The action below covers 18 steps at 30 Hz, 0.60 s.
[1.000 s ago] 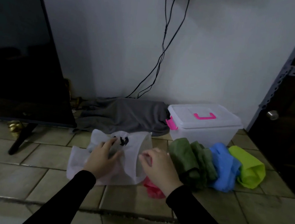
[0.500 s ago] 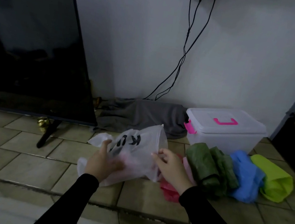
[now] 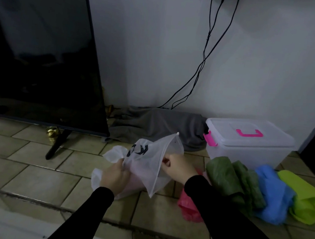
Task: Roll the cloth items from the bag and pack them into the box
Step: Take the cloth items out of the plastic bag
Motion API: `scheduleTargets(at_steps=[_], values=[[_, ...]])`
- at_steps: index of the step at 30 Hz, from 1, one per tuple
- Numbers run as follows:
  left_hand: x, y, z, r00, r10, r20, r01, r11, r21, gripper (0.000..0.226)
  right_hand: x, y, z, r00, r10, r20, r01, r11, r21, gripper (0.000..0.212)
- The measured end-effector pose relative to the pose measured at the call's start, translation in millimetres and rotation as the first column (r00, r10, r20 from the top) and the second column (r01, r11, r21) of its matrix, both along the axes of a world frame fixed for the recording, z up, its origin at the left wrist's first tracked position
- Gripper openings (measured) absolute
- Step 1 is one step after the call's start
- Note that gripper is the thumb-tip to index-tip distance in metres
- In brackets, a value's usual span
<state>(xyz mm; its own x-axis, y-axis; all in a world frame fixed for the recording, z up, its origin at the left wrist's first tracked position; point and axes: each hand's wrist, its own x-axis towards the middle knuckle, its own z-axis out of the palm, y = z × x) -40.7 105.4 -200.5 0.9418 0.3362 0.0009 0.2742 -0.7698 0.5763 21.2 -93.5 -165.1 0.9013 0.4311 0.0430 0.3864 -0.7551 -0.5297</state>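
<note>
My left grip (image 3: 115,173) clutches the white bag (image 3: 144,169); my right grip (image 3: 178,167) pinches its edge. That light pinch could slip, or a hard tug could tear it.

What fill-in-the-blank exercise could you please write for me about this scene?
The left hand and right hand both hold the white bag, which bears ____ lettering.
The clear box has a lid handle coloured ____.
Between the green bags and the lime bag lies a ____ bag.
Missing words: black; pink; blue.
</note>
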Motion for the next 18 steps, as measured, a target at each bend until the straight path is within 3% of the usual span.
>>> scheduleTargets(at_steps=[2, 5, 6, 10, 18], values=[[-1.2, -3.1, 0.2, 1.000, 0.013, -0.010, -0.013, 1.000, 0.008, 0.044, 3.2, 7.3, -1.9, 0.998, 0.017, 0.067, -0.006, 0.988, -0.152, 0.032], [5.8, 1.8, -1.4, 0.998, 0.060, -0.027, -0.059, 0.998, 0.030, 0.041, 10.7, 14.9, -3.1, 0.979, 0.098, 0.177, -0.016, 0.910, -0.415, 0.046], [8.1, 5.0, -6.0, 1.000, 0.018, 0.025, -0.021, 0.993, 0.117, 0.045, 12.9, 16.2, -2.3, 0.979, 0.116, 0.171, -0.030, 0.900, -0.436, 0.051], [16.7, 2.2, -1.6, 0.983, 0.145, -0.114, -0.129, 0.983, 0.133, 0.039, 22.8, 22.0, -2.5, 0.971, 0.199, 0.135, -0.112, 0.869, -0.481, 0.058], [27.1, 7.8, -11.2, 0.968, 0.143, -0.206, -0.088, 0.963, 0.254, 0.039, 28.9, 36.4, -4.3, 0.977, 0.202, -0.067, -0.212, 0.894, -0.395, 0.037]])
